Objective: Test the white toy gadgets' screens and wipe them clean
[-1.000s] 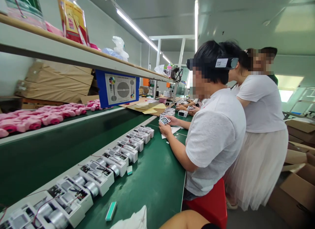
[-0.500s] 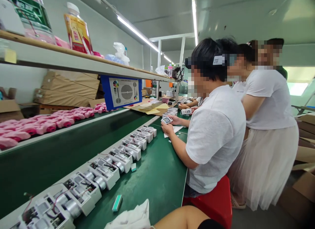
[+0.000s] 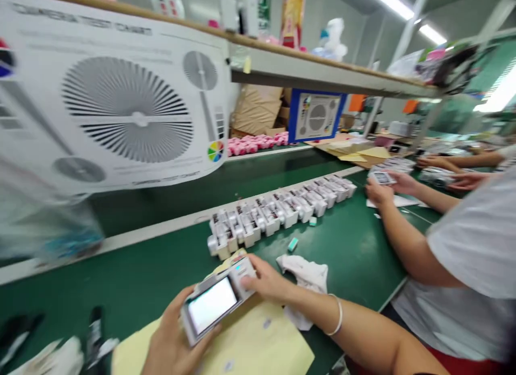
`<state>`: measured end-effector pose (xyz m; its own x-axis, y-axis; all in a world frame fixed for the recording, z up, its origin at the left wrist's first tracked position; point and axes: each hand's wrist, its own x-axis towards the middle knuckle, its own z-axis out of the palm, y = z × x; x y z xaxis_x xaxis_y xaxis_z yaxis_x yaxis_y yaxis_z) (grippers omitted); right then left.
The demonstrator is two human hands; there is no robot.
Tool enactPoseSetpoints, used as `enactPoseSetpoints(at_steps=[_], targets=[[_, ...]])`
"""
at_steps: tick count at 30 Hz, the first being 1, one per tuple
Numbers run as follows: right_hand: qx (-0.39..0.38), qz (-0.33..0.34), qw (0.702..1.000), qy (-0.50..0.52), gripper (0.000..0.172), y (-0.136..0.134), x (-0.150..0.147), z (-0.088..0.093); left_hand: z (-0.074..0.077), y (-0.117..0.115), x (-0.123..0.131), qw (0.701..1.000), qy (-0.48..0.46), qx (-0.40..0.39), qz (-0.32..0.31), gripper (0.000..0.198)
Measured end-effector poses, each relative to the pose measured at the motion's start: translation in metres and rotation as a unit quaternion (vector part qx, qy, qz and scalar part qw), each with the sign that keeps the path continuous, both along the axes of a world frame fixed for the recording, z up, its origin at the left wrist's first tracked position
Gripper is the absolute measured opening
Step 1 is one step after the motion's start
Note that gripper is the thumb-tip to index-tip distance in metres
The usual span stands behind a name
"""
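A small white digital camera (image 3: 213, 302) with a bright, lit screen is held between both of my hands, its screen turned toward me and slightly tilted. My left hand (image 3: 173, 332) grips its left end, with the thumb along the lower edge. At the other end my right hand (image 3: 268, 278) is closed on the camera, thumb on its back beside the screen. Under the camera lies a yellow sheet (image 3: 262, 337) on the green table. Just beyond it stands a row of several white camera bodies (image 3: 278, 211) with open insides.
A camera test chart (image 3: 129, 111) hangs from the shelf at left. A white cloth (image 3: 306, 273) and a green-and-white block (image 3: 293, 245) lie right of my hands. Dark tools (image 3: 94, 332) and white gloves (image 3: 56, 359) lie at lower left. A co-worker's arm (image 3: 411, 251) is at right.
My view has swung left and down. My two hands and the white digital camera between them are now visible, as are the large test chart and the yellow sheet.
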<state>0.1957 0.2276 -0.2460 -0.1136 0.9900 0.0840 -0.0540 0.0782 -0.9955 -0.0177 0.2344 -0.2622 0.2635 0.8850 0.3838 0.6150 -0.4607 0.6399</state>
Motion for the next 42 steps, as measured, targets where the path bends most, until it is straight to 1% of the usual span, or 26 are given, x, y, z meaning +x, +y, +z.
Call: enactPoseSetpoints(at_steps=[2,3,5,8,12,17,22,27,29,32,34,39,42], targets=[[-0.030,0.043,0.994,0.098,0.049,-0.004,0.000,0.003,0.003,-0.002,-0.002,0.999,-0.007,-0.011,-0.033,0.059],[-0.057,0.067,0.987,0.136,0.049,-0.006,0.000,0.005,0.005,-0.001,-0.001,0.999,-0.016,-0.025,-0.036,0.061],[-0.096,0.100,0.973,0.185,0.049,-0.010,-0.001,0.008,0.009,-0.001,0.001,0.996,-0.038,-0.049,-0.066,0.064],[-0.104,0.124,0.965,0.207,0.047,-0.015,-0.001,0.010,0.015,-0.003,0.004,0.992,-0.062,-0.075,-0.079,0.065],[-0.104,0.128,0.961,0.221,0.052,-0.015,0.000,0.009,0.021,-0.009,0.004,0.990,-0.079,-0.091,-0.079,0.066],[-0.153,0.115,0.951,0.244,0.058,-0.015,-0.001,0.010,0.024,-0.012,0.003,0.995,-0.064,-0.039,-0.071,0.064],[-0.185,0.129,0.932,0.285,0.060,-0.016,-0.003,0.008,0.020,-0.012,0.001,0.996,-0.052,0.035,-0.067,0.063],[-0.216,0.141,0.918,0.301,0.059,-0.015,-0.002,0.002,0.020,-0.012,-0.001,0.987,-0.048,0.126,-0.086,0.064],[-0.216,0.148,0.916,0.305,0.058,-0.016,-0.003,0.002,0.021,-0.013,-0.001,0.984,-0.048,0.145,-0.089,0.064],[-0.214,0.151,0.918,0.298,0.058,-0.016,-0.003,0.002,0.021,-0.013,-0.001,0.982,-0.049,0.157,-0.093,0.063],[-0.204,0.144,0.925,0.285,0.058,-0.016,-0.003,0.002,0.021,-0.012,-0.001,0.981,-0.044,0.162,-0.096,0.063],[-0.116,0.067,0.968,0.212,0.059,-0.014,-0.001,0.002,0.016,-0.008,-0.001,0.984,-0.008,0.156,-0.080,0.061],[-0.087,0.059,0.978,0.178,0.060,-0.014,0.000,0.001,0.015,-0.005,0.000,0.985,0.006,0.156,-0.072,0.061]])
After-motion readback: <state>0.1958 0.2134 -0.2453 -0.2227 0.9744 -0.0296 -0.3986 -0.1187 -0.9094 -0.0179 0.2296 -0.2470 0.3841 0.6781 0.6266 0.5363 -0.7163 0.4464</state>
